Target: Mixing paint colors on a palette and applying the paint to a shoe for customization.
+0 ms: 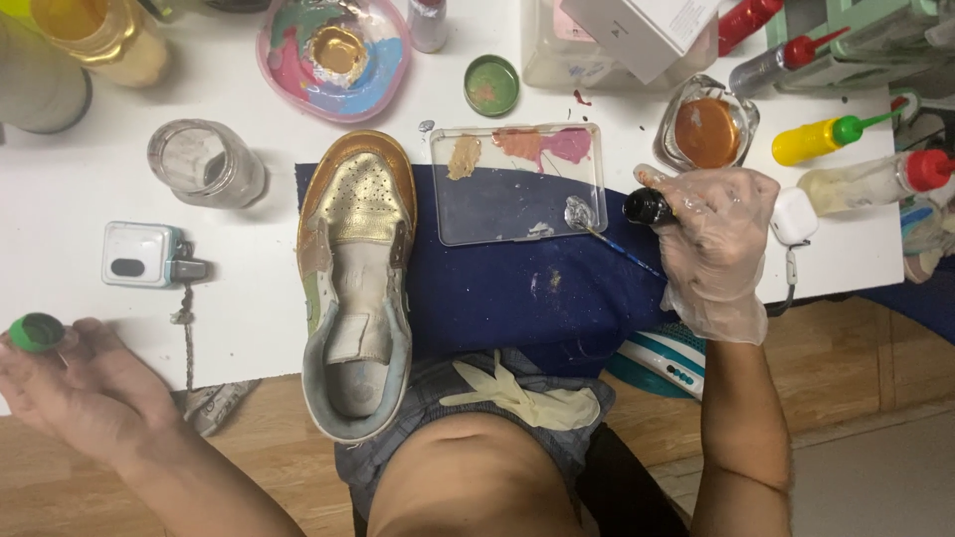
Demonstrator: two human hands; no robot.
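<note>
While a small black paint bottle (649,207) is being tipped by the gloved right hand (718,249), clamped around it right of centre, silver paint is being dropped onto the clear rectangular palette (517,199) just beside it. A thin brush (622,249) is being pinched in the same hand. A green cap (37,331) is being held between the fingertips of the bare left hand (85,383) at lower left. A gold-painted sneaker (356,278) is lying mid-frame on the white desk (80,199). Pouring is probably best kept slow, over a bare patch of palette.
</note>
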